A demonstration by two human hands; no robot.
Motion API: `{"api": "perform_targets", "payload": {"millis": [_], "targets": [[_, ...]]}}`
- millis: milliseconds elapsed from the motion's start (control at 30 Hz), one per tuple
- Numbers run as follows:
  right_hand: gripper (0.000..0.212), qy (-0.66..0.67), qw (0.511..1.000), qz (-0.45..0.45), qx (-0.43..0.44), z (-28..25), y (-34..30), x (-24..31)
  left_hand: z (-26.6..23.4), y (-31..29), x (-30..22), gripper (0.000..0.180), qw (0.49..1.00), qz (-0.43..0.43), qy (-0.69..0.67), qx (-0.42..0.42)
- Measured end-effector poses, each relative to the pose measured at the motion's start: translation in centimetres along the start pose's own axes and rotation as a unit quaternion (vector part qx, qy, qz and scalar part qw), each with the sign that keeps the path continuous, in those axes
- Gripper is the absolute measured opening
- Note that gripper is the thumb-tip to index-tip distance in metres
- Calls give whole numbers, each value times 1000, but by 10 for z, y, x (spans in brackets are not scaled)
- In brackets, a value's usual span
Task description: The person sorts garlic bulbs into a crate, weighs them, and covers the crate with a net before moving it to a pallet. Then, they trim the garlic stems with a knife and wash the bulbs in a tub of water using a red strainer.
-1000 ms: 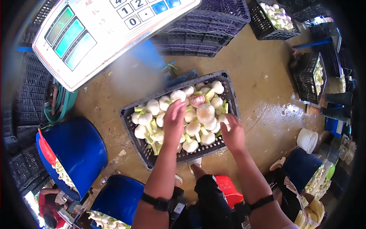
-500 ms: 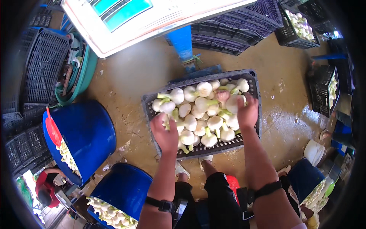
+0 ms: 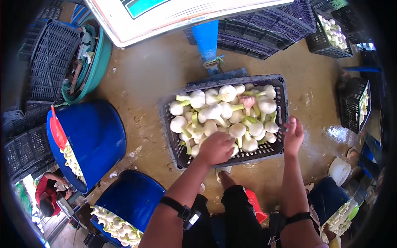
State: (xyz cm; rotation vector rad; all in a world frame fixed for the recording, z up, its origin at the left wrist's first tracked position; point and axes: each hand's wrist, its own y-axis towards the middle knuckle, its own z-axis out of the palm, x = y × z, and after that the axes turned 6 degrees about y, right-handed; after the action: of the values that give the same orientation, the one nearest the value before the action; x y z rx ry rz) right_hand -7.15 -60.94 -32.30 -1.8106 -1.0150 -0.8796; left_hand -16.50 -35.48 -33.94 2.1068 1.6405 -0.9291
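A black plastic crate [image 3: 271,153] full of white garlic bulbs [image 3: 213,111] with short green stems stands in front of me. One bulb with pinkish skin [image 3: 247,101] lies near the back right of the pile. My left hand [image 3: 218,146] reaches over the crate's front edge onto the bulbs, its fingers curled down; whatever is under them is hidden. At the crate's right rim is my right hand [image 3: 292,136], with fingers bent in and thumb close to the rim. Whether it grips anything there I cannot make out.
Beyond the crate rise a blue post [image 3: 205,39] and a pale, bright panel [image 3: 165,18]. Blue barrels [image 3: 93,140] with garlic stand at left. Other garlic crates [image 3: 331,37] are at far right. A red container [image 3: 255,206] sits by my legs; another person [image 3: 46,192] is at lower left.
My left hand has moved from the crate's left side rightward to its front middle. The right hand has left the bulbs for the right rim. Several bulbs lie differently.
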Motion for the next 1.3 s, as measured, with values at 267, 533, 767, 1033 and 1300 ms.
{"api": "perform_targets", "payload": {"millis": [267, 533, 767, 1033, 1300], "targets": [[36, -8, 983, 120, -137, -40, 38, -83, -9, 33, -26, 33, 947, -61, -56, -312], [33, 233, 884, 382, 136, -33, 30, -100, 54, -56, -41, 47, 789, -445, -121, -406], [26, 228, 911, 309, 154, -53, 41, -132, 37, -33, -41, 42, 961, -271, 21, -56], [50, 327, 858, 353, 178, -49, 40, -119, -20, -92, -4, 21, 861, -362, -120, -336], [47, 29, 918, 346, 193, -97, 26, -79, 13, -218, 72, 22, 456, -634, -308, -544]]}}
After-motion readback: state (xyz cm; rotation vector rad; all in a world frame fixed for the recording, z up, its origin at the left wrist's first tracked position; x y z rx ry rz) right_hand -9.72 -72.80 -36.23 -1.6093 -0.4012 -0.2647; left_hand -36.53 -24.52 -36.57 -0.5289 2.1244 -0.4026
